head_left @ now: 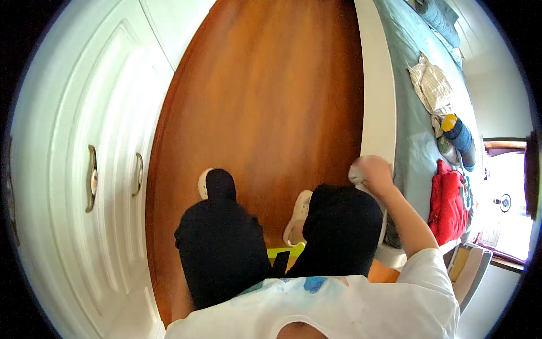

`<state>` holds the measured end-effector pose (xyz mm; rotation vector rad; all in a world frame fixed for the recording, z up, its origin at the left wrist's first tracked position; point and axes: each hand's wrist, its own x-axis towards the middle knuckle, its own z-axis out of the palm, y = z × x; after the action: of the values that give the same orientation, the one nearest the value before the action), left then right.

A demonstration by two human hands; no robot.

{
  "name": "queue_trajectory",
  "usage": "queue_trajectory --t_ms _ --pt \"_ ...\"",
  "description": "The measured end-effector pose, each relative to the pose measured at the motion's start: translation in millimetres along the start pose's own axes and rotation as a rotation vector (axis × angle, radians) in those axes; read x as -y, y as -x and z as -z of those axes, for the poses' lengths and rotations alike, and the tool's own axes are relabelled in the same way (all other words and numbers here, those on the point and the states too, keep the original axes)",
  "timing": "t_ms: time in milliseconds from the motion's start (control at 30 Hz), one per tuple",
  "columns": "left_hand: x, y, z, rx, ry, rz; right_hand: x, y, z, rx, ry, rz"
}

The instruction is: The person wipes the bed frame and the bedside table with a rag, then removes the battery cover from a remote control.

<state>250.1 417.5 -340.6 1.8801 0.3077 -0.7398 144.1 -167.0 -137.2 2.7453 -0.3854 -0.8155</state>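
My right hand (374,171) is closed around a small whitish cloth (355,174), beside my right knee and against the pale side rail of the bed (377,85). The hand is slightly blurred. On the left, only part of my left forearm (181,296) shows beside my thigh; the left hand itself is hidden. My legs in black trousers (223,243) are bent, and light clogs (297,219) are on my feet. Something yellow-green (276,252) shows between my legs.
White cabinet doors (116,113) with metal handles stand at left. Wooden floor (265,85) runs between them and the bed. On the bed lie a beige checked cloth (432,85), a rolled blue item (460,138) and red clothing (447,203). A window (505,198) is at far right.
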Motion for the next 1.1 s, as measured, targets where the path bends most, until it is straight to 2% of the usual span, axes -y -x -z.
queue_trajectory --t_ms 67,100,167,267,300,333,433,500,533,600,700,800,900,933,1100 --pt "-27 -17 23 -0.024 0.219 -0.365 7 11 -32 0.053 -0.004 0.054" --pt "-55 -16 28 -0.053 0.289 -0.429 10 14 -40 0.079 -0.019 0.106" --pt "-193 27 19 -0.182 0.314 -0.237 19 28 -37 0.034 0.099 0.161" --pt "-308 76 -7 -0.036 0.470 -0.522 19 26 -28 -0.001 0.096 0.227" --pt "-333 90 -19 0.039 0.529 -0.597 20 18 -18 0.077 0.119 0.174" --pt "-349 102 -29 0.103 0.429 -0.666 17 8 -14 0.158 0.140 0.119" --pt "-367 118 -53 0.251 -0.026 -0.881 -12 -48 -21 0.035 0.201 0.082" --pt "-372 112 -57 0.314 -0.290 -0.886 -36 -99 -12 0.048 0.265 0.000" --pt "-374 108 -59 0.334 -0.294 -0.874 -51 -123 -5 0.044 0.321 -0.074" --pt "-376 103 -61 0.365 -0.290 -0.839 -85 -154 17 -0.158 0.317 -0.070" --pt "-381 94 -67 0.419 -0.233 -0.784 -95 -140 55 -0.318 0.179 0.019" --pt "-391 85 -81 0.618 -0.227 -0.816 -68 -92 44 -0.146 0.322 0.053" --pt "-392 78 -91 0.763 -0.232 -0.889 -28 -24 15 0.052 0.284 0.135" --pt "-392 78 -92 0.778 -0.234 -0.895 -12 -8 14 0.159 0.189 0.117" --pt "-396 84 -89 0.750 -0.372 -0.831 -16 -16 4 0.191 -0.055 0.114"
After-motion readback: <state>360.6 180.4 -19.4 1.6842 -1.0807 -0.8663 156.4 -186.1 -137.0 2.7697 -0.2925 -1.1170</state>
